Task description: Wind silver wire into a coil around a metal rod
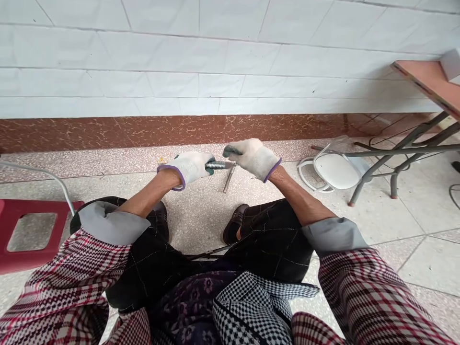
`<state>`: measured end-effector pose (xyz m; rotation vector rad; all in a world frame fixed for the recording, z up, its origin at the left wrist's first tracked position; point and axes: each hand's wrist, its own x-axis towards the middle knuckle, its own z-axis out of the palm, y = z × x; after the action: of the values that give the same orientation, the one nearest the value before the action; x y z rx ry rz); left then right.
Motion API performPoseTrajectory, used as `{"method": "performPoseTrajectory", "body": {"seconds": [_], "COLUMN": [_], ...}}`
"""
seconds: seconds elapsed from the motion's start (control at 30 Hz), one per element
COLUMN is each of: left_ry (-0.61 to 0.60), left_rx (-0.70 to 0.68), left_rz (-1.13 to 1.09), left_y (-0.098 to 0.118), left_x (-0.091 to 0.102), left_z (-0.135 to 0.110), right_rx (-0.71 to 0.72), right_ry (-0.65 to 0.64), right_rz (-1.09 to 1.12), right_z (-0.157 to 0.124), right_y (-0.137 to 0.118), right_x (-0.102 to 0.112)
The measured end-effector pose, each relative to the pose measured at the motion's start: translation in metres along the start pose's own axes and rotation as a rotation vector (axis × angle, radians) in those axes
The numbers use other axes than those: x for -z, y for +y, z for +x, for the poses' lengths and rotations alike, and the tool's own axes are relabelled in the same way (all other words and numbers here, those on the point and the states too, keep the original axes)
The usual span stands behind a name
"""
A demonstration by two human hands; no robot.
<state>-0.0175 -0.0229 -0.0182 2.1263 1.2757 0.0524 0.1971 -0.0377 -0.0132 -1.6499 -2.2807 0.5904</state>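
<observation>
Two white knit work gloves [190, 167] with green-coated fingertips are worn, and both bare forearms are extended inward above the knees from turned-back plaid sleeves [108, 225]. A ridged steel rod [218, 165] is clenched in the left hand [189, 168], with its tip pointed toward the right hand [254, 159]. The right hand is held just beside that tip, with its fingers [232, 152] curled downward; whether anything is grasped by them cannot be told. A thin metal bar [229, 178] is seen directly below the tip, angled downward. Both hands are positioned above a speckled tile floor [197, 215]. A red plastic stool [32, 235] is seen to the left, and a white chair [334, 171] lies on its side to the right, near a metal-legged table [427, 81].
</observation>
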Motion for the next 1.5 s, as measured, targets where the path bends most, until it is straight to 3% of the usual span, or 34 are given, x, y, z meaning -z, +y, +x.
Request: {"method": "performPoseTrajectory", "body": {"seconds": [0.17,0.3,0.4,0.47,0.63,0.73,0.83,0.93,1.07,1.17,1.3,1.4,1.5], "left_ry": [0.006,0.09,0.155,0.167,0.152,0.039,0.011,0.043,0.146,0.093,0.094,0.138,0.21], "left_rx": [-0.048,-0.041,0.014,0.028,0.03,0.042,-0.027,-0.036,0.044,0.031,-0.03,0.022,0.08], "left_rz": [-0.18,-0.37,-0.52,-0.412,0.213,0.271,0.102,-0.292,-0.786,-1.016,-1.059,-1.041,-0.966], "left_y": [0.005,0.009,0.009,0.005,-0.012,-0.01,0.002,0.014,0.014,0.011,0.013,0.014,0.011], "left_x": [0.005,0.004,0.002,0.002,-0.003,-0.007,-0.008,-0.004,0.002,0.005,0.005,0.003,0.0], "left_z": [-0.011,-0.013,-0.008,-0.003,0.017,0.02,0.01,-0.004,-0.009,-0.01,-0.011,-0.007,-0.001], "right_rx": [-0.057,-0.075,-0.016,0.009,0.036,0.01,-0.028,-0.081,-0.125,-0.145,-0.192,-0.239,-0.198], "right_ry": [0.089,0.084,0.01,-0.049,-0.045,0.027,0.095,0.108,0.022,-0.065,-0.102,-0.13,-0.152], "right_rz": [0.38,0.32,0.24,0.169,0.047,0.149,0.327,0.509,0.559,0.533,0.544,0.584,0.664], "right_z": [0.005,0.01,0.012,0.01,0.002,0.003,0.007,0.008,0.006,0.006,0.007,0.008,0.01], "right_y": [0.014,0.012,0.005,-0.002,-0.008,0.001,0.01,0.009,-0.003,-0.01,-0.016,-0.018,-0.014], "right_x": [0.003,-0.014,-0.027,-0.031,-0.017,-0.005,0.002,-0.001,-0.018,-0.03,-0.038,-0.039,-0.04]}}
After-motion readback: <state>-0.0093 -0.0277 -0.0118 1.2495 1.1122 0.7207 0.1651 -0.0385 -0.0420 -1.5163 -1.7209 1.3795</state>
